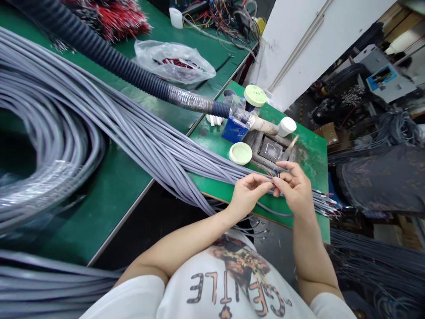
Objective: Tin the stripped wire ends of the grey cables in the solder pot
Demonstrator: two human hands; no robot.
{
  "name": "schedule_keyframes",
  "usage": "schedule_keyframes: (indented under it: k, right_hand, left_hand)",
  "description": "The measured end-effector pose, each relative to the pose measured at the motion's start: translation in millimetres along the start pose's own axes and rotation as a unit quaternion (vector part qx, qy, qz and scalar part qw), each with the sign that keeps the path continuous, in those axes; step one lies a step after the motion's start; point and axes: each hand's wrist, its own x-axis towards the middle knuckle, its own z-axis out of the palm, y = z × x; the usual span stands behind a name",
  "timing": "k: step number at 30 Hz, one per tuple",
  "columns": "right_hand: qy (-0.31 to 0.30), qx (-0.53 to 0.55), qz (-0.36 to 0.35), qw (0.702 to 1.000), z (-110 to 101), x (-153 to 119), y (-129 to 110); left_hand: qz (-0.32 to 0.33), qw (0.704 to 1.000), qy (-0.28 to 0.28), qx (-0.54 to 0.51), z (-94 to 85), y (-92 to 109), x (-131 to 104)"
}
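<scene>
Clear bag (175, 64) contains red and black pieces; contents of the lidded jar (255, 95) not visible. Fingers of the left hand (247, 195) and right hand (296, 188) pinch fine wires (274, 173) over the worktop (315, 150). Grey cable bundle (149, 137) runs diagonally beneath the hands, its bared ends (333, 206) pointing right. Beyond it, a corrugated hose (126, 66) extends to a blue box (234, 129).

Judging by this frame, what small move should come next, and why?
Probably a gentle parting of the thin wires: the left hand and right hand both pinch at them, and their ends sit close together.
</scene>
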Motion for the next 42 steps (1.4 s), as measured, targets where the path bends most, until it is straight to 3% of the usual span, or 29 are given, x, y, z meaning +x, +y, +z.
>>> schedule_keyframes:
  k: [6, 11, 19, 23, 33, 42]
  right_hand:
    - [-0.027, 0.026, 0.028, 0.999, -2.1, -1.2, -3.8]
    - [-0.05, 0.024, 0.032, 0.998, -2.1, -1.4, -3.9]
    - [-0.099, -0.086, -0.03, 0.991, -5.8, -3.8, -4.2]
    - [-0.088, -0.134, -0.038, 0.986, -7.3, -5.3, -1.6]
    - [-0.075, -0.02, 0.01, 0.997, -3.3, -1.6, -2.6]
    - [-0.045, -0.056, -0.01, 0.997, 0.9, 0.4, -0.7]
  left_hand:
    - [-0.093, 0.987, -0.006, -0.13, -7.9, -3.4, 6.9]
    - [-0.134, 0.982, -0.031, -0.131, -5.7, -2.8, 14.0]
    - [-0.105, 0.986, 0.02, -0.125, -2.0, -5.0, 12.9]
    - [-0.114, 0.985, 0.031, -0.122, -1.0, -4.3, 13.0]
    - [-0.085, 0.992, 0.012, -0.092, -6.8, -5.1, 11.9]
    - [-0.059, 0.996, 0.025, -0.065, -8.1, -5.2, 10.3]
